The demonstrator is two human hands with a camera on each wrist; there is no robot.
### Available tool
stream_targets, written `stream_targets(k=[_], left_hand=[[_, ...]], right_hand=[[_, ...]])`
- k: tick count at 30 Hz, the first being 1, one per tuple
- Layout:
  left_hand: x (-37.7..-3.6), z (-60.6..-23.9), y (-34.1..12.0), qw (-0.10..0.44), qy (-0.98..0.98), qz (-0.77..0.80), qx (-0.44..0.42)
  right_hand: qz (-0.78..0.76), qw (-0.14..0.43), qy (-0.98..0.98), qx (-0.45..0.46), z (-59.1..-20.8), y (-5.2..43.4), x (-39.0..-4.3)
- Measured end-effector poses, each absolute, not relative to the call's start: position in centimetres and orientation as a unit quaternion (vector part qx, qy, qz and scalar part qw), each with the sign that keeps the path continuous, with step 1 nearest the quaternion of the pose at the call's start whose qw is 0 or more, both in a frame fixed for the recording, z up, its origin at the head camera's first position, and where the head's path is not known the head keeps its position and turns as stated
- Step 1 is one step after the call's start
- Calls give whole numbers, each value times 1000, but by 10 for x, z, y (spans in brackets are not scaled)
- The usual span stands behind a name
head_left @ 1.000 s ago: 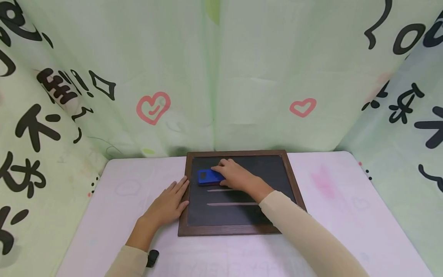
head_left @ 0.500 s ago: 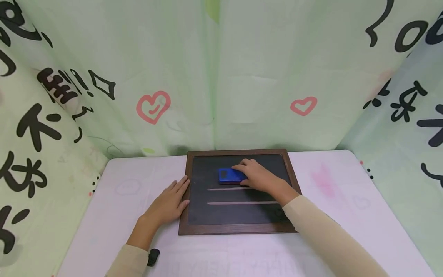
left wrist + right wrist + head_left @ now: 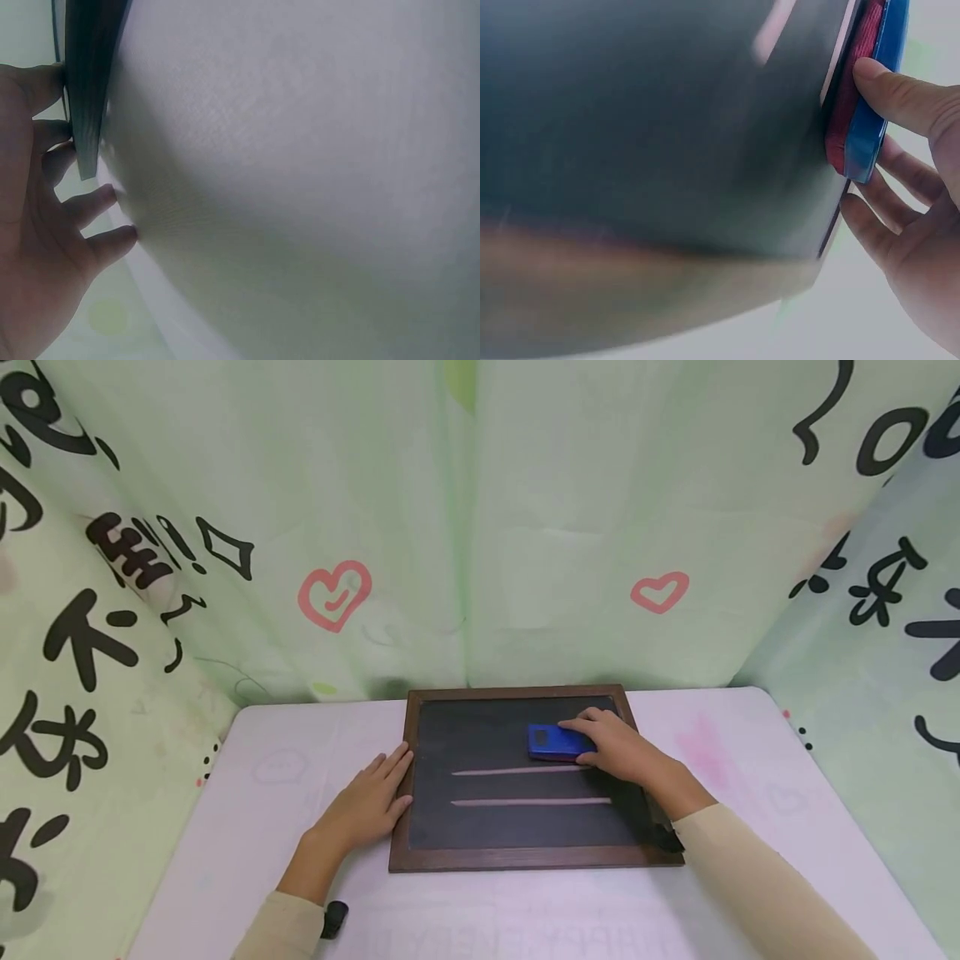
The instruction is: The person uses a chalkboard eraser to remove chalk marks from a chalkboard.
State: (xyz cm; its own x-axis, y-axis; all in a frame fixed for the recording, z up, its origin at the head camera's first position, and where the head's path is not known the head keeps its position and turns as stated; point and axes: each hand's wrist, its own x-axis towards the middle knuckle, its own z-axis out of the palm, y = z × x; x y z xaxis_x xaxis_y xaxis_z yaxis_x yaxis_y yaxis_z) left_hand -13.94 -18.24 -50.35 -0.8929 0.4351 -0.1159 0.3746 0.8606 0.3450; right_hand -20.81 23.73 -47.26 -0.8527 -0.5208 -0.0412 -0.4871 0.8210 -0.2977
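A small blackboard with a dark wooden frame (image 3: 400, 793) lies on the table, two pale chalk lines (image 3: 525, 770) drawn across it. My right hand (image 3: 618, 747) grips a blue eraser (image 3: 552, 741) and holds it flat on the board's upper right part. In the right wrist view the eraser (image 3: 870, 112) shows a blue back and a red felt pad pressed to the dark surface, my thumb (image 3: 900, 94) on its edge. My left hand (image 3: 366, 802) lies flat with straight fingers against the frame's left side; the left wrist view shows the fingers (image 3: 52, 142) touching the frame edge (image 3: 86, 90).
The table has a pale pink-white cloth (image 3: 262, 793) with a faint pink stain (image 3: 701, 752) at the right. Light green printed curtains (image 3: 465, 527) enclose it at the back and both sides. A small black device (image 3: 333, 918) sits at my left cuff.
My right hand has slid the blue eraser rightwards across the top of the board, from the left part to the right part. The left hand has stayed still.
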Motion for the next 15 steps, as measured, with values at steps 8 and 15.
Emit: stream_targets(k=[8, 15], left_hand=[[-139, -504, -182, 91, 961, 152, 212], [-139, -505, -182, 84, 962, 143, 219]], right_hand=[[-155, 59, 959, -230, -470, 267, -200], [-144, 60, 963, -221, -468, 273, -195]])
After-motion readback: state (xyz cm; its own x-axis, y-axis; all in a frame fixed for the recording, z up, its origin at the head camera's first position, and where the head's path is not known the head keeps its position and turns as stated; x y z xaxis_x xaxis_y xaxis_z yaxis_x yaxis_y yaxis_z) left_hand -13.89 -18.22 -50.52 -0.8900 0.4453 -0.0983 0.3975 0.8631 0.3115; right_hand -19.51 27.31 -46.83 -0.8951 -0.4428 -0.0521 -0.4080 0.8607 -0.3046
